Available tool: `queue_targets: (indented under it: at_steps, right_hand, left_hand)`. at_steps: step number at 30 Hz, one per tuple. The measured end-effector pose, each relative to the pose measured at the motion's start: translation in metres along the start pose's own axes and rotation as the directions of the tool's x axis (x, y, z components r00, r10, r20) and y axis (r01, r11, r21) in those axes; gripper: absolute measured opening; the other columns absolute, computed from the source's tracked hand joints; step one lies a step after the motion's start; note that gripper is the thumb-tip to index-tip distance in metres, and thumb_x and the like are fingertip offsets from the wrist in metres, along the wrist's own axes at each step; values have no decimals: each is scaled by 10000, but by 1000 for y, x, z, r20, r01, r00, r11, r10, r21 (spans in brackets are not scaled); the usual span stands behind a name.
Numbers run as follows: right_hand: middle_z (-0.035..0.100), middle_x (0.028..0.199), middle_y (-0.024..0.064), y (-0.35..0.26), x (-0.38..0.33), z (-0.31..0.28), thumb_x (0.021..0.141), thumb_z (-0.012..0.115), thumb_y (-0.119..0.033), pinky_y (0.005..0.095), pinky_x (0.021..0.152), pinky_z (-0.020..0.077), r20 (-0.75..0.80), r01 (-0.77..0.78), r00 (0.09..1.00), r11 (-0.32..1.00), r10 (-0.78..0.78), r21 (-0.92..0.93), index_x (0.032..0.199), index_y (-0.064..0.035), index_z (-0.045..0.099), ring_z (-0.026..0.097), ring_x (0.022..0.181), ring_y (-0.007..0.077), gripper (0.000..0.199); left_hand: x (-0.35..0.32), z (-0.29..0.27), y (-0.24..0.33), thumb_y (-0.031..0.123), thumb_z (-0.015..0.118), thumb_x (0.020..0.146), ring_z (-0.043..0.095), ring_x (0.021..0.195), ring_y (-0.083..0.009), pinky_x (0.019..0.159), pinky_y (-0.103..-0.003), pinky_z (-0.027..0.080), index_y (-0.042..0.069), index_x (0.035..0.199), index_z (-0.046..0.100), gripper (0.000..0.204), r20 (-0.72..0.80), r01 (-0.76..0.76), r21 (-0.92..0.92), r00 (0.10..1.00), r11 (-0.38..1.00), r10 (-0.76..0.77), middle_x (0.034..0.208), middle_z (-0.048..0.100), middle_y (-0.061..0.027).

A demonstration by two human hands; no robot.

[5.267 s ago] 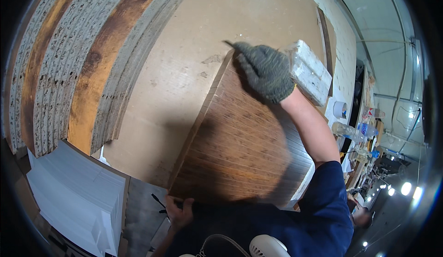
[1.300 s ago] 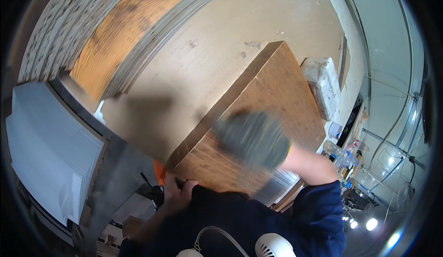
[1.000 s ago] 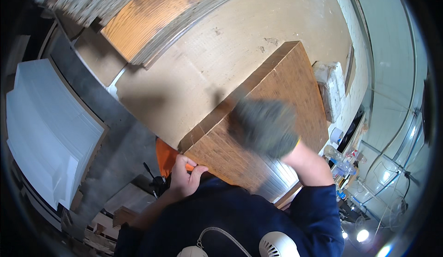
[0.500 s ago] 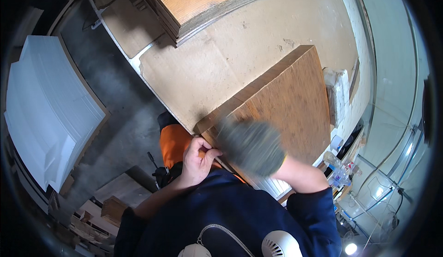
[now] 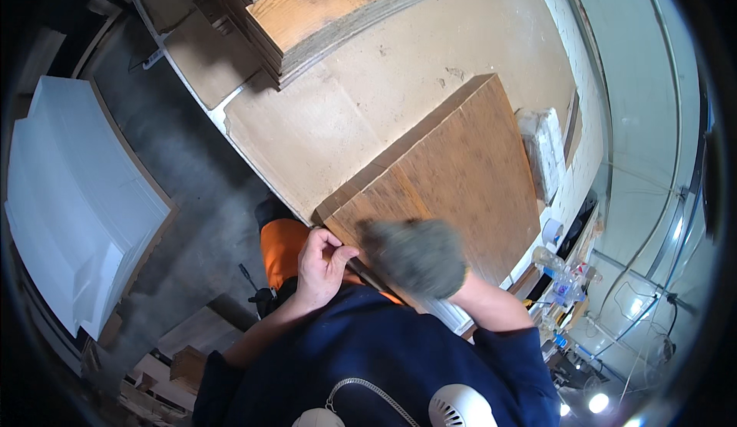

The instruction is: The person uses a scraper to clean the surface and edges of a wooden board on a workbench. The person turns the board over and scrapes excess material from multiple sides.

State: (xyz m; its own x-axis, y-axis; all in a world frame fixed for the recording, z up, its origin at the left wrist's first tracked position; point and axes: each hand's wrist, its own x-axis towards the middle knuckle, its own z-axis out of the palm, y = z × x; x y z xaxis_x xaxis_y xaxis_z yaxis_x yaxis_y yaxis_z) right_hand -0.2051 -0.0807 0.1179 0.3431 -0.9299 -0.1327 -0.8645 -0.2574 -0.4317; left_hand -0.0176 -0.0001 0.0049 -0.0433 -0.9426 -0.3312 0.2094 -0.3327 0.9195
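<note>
A thick brown wooden panel (image 5: 468, 166) lies at an angle on the table, its near-left corner close to the table's edge. My bare left hand (image 5: 321, 267) is at that corner, against the panel's near edge. Its fingers are curled with the thumb close to them, and whatever they may pinch is hidden. My right hand (image 5: 418, 257) wears a dark grey-green glove and is over the panel's near part, smeared by motion. Its fingers cannot be made out, nor can anything under them. Dark patches mark the panel's surface.
A stack of wooden panels (image 5: 307, 13) stands at the table's far side. Beside the panel's right edge sits a white wrapped block (image 5: 541, 154). Plastic bottles (image 5: 564, 277) and a tape roll (image 5: 552, 231) are at the right. White moulded panels (image 5: 80, 197) are at the left.
The gloved right hand has shifted slightly left and down in the view, still blurred. My left hand keeps its place at the corner. The whole view has shifted a little.
</note>
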Motion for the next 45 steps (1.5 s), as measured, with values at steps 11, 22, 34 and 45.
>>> queue_targets:
  at_steps: [11, 22, 34, 45]
  right_hand:
    - [624, 1335, 135, 190, 77, -77, 976, 584, -340, 489, 1178, 334, -162, 43, 977, 880, -135, -473, 1311, -129, 655, 518, 1323, 324, 402]
    - [700, 1146, 162, 43, 89, -5, 911, 729, -357, 412, 975, 524, -16, 364, 912, 793, -409, 488, 1182, -90, 712, 651, 1100, 288, 381]
    - [627, 1274, 143, 15, 84, 47, 901, 696, -340, 447, 1014, 473, -28, 510, 819, 705, -573, 493, 1207, -108, 693, 585, 1197, 315, 384]
    - [640, 1143, 173, -42, 59, -2, 897, 694, -421, 450, 930, 509, 187, 176, 885, 678, -427, 714, 1190, -24, 656, 612, 1051, 326, 494]
  left_hand:
    - [-3, -5, -6, 241, 799, 909, 577, 735, -117, 676, -274, 505, 13, 988, 499, 386, 12, 24, 16, 1000, 1000, -24, 833, 597, -56]
    - [3, -15, 1, 121, 735, 952, 674, 835, -167, 736, -300, 535, 6, 1008, 479, 286, 118, -50, 128, 992, 990, 35, 899, 653, -118]
    - [-8, -10, 1, 241, 743, 956, 652, 774, -210, 734, -325, 527, 30, 1022, 504, 326, -23, 432, -462, 867, 775, -497, 904, 659, -92]
    - [2, -12, 6, 60, 687, 917, 610, 916, -151, 814, -337, 531, 42, 1108, 494, 272, 111, 343, -174, 938, 923, -327, 972, 601, -90]
